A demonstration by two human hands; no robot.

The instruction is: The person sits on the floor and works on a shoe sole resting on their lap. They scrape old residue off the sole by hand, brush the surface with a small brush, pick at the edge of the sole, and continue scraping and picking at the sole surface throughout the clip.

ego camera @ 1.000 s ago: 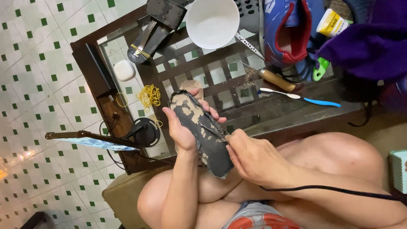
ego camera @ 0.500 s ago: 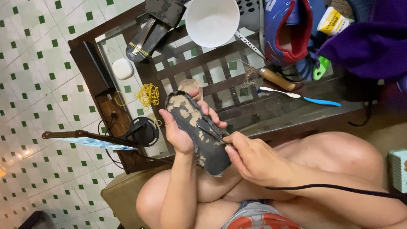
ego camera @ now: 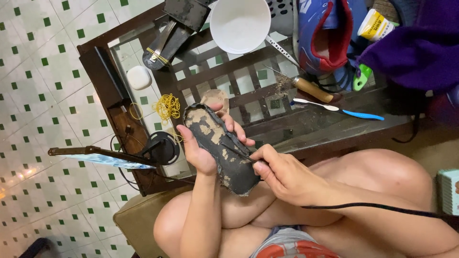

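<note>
Left hand (ego camera: 203, 148) grips the worn black shoe sole (ego camera: 221, 148) above the knees | right hand (ego camera: 282, 174) pinches a thin tool against it | glass-topped table (ego camera: 287, 129) just beyond

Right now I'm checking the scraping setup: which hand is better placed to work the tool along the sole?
Right. The right hand pinches the thin tool against the black sole, while the left hand cradles that sole.
</note>
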